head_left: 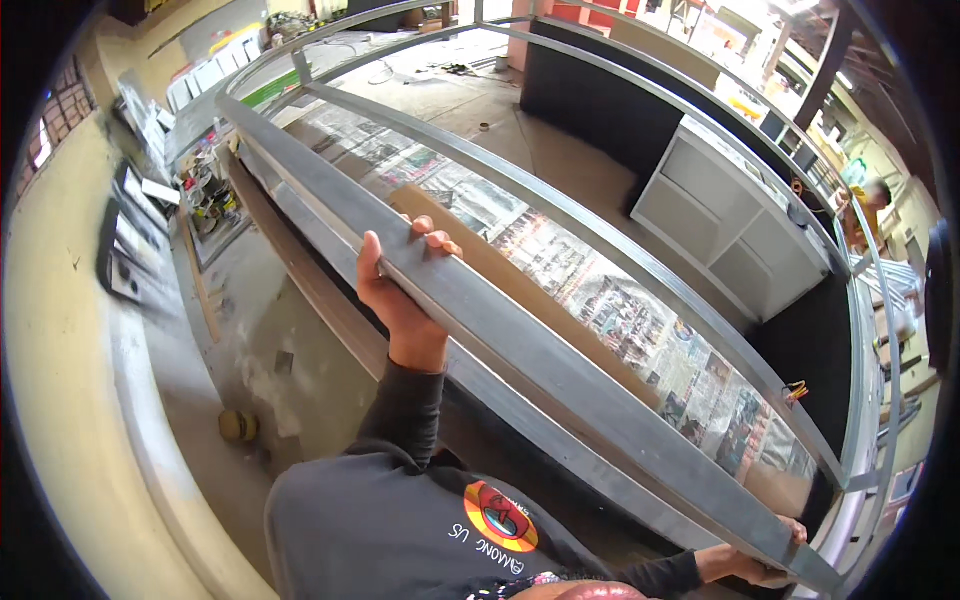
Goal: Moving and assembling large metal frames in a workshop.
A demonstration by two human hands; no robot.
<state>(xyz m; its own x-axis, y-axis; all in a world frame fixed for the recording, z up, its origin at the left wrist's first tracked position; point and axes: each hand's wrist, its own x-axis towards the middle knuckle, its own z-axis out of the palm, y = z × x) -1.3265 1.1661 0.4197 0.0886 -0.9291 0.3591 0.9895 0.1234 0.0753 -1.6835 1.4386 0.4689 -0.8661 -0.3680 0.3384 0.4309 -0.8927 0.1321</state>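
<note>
A long grey metal tube (560,355) runs diagonally in front of me, part of a large welded frame. My left hand (408,300) is wrapped round it from below, its thumb on the near side and its fingertips over the far edge. Toward the lower right, my right hand (765,560) grips the same tube near its end, with part of the hand hidden behind the metal. Beyond the tube, printed newspaper sheets (590,285) and a brown strip of board (520,280) lie within the frame. A second metal rail (600,250) runs farther off.
A white-framed grey cabinet (715,205) stands beyond the frame, beside black panels (600,105). A co-worker (868,215) is at the far right. On the left are a pale wall (60,350), cluttered tools and cans (210,185), and a yellowish round object (238,426) on the floor.
</note>
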